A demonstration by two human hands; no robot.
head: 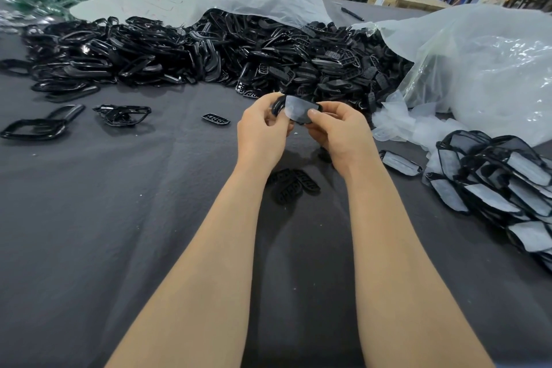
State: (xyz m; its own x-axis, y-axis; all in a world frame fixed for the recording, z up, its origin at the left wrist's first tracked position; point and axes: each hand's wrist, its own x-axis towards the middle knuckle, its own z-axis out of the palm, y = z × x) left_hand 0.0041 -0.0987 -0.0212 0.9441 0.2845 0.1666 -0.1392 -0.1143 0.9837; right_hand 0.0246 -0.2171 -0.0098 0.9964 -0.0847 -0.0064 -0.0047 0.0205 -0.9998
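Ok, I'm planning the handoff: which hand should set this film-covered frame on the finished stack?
Probably the right hand: it pinches the frame, and the stack of filmed frames lies on its side; the left hand would cross over.

A: What finishes are you seeing up there?
B: I'm seeing a black plastic frame (279, 104) shining glossy, with a cloudy, translucent film (298, 109) lying smooth on it.
A: And the table?
B: A grey cloth (119, 218) is covering it, looking matt and faintly creased. The pile of frames (119, 60) is gleaming; the button inserts (328, 63) are looking duller. The bag (493, 69) is glinting as thin, crinkled clear plastic
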